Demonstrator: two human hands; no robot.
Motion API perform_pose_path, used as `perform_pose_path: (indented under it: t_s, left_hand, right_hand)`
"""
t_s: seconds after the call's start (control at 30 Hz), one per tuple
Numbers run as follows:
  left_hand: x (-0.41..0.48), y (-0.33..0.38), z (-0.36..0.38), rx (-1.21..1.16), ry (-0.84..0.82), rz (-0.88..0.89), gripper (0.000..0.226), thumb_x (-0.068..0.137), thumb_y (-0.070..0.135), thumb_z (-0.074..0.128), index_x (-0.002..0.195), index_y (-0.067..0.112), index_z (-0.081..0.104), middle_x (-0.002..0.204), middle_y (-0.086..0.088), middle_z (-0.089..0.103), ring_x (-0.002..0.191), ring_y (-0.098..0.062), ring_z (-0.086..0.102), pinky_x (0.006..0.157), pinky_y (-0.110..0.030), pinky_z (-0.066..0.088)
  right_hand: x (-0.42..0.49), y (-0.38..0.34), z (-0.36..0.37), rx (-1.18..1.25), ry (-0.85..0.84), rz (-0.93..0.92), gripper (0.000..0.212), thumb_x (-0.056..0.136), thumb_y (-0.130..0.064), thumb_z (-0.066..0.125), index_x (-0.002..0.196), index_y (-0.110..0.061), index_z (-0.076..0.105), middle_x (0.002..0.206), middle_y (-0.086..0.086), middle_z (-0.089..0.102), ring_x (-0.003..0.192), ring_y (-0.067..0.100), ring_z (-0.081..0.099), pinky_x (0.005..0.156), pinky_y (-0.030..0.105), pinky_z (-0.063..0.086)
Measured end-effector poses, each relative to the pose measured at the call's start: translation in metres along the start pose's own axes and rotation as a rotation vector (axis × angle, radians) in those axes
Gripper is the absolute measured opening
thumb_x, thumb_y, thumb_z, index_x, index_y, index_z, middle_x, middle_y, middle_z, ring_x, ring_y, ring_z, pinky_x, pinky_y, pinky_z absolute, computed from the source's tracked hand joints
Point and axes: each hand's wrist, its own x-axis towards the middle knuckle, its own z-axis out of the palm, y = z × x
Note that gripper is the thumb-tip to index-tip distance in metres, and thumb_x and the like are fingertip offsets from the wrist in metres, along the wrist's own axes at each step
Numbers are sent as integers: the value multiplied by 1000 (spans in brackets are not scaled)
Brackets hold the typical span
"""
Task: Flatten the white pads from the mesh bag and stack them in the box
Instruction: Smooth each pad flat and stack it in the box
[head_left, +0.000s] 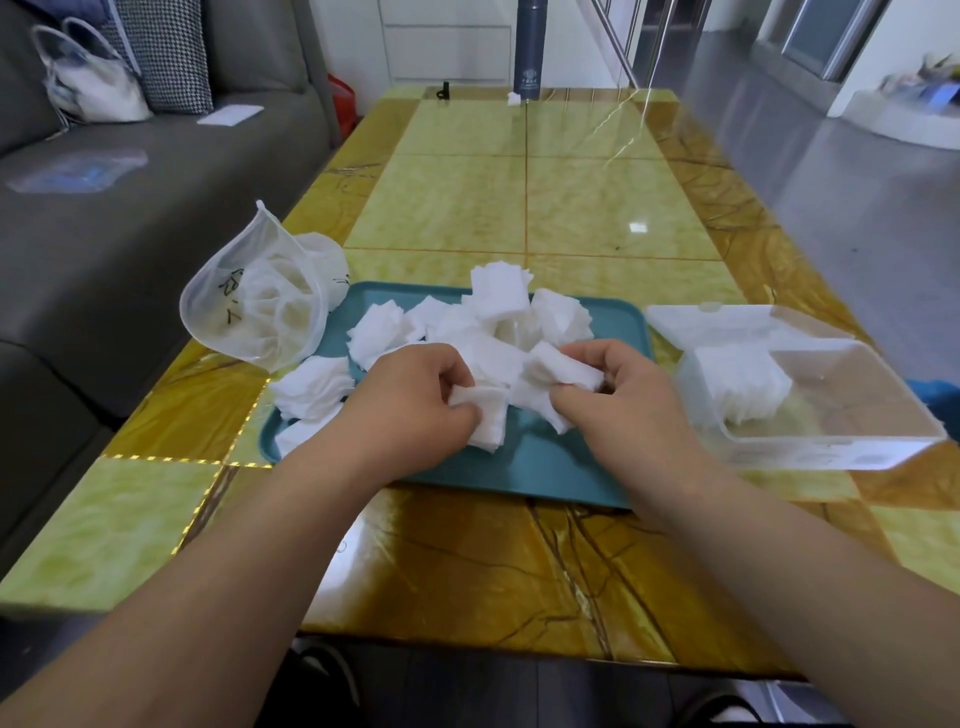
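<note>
A heap of crumpled white pads (498, 317) lies on a teal tray (613, 317) in front of me. My left hand (421, 400) pinches a small bunch of pads (488, 415) over the tray's near part. My right hand (618, 389) grips another wad of pads (561, 369) just beside it. The mesh bag (260, 312) stands open at the tray's left end with a few pads inside. A clear plastic box (810, 405) sits to the right of the tray, its lid (717, 322) swung back, and a stack of flat pads (737, 384) fills its left end.
The tray rests on a glossy yellow and brown marble table (519, 208). A dark tall bottle (530, 52) stands at the far edge with a small white scrap beside it. A grey sofa (130, 182) with bags runs along the left.
</note>
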Motion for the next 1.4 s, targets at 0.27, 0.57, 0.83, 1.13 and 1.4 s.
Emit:
perform_pose_path:
  t_s: [0.27,0.57,0.83,1.13,1.4]
  left_hand:
    - [-13,10,-13,-546,43,45,8,86,16,80,85,18,73,83,-10,74,65,-9,59,63,-23,48]
    - [-16,18,-7,-751,-65,83,7,90,15,77,95,19,81,94,-6,79,72,-3,64,59,-12,45]
    - [-15,17,-3,-684,-9,63,5,88,19,82,88,19,77,91,-14,76,75,-20,65,72,-33,52]
    - [-8,14,12,-389,96,74,39,74,41,90,102,33,64,84,7,63,65,-3,53,59,-14,45]
    - [-12,19,40,-128,-114,159,20,82,34,81,98,34,69,69,9,66,59,-1,58,58,-23,44]
  right_hand:
    - [6,-2,-4,25,54,13,32,90,-5,69,114,-26,68,103,-5,75,90,13,71,71,18,57]
    - [4,-17,-14,58,-201,-39,47,90,2,73,131,-21,64,99,3,82,95,22,79,91,37,61]
    - [0,-19,-15,-44,-213,-109,45,94,-6,71,134,-25,62,100,-3,82,94,20,78,97,45,60]
    - [0,-2,-22,-198,-171,-183,61,80,-25,86,133,-40,60,114,-6,74,103,10,72,98,40,59]
    - [-5,17,-31,-431,-236,-129,61,93,4,59,142,-32,54,132,-11,64,120,7,62,107,26,49]
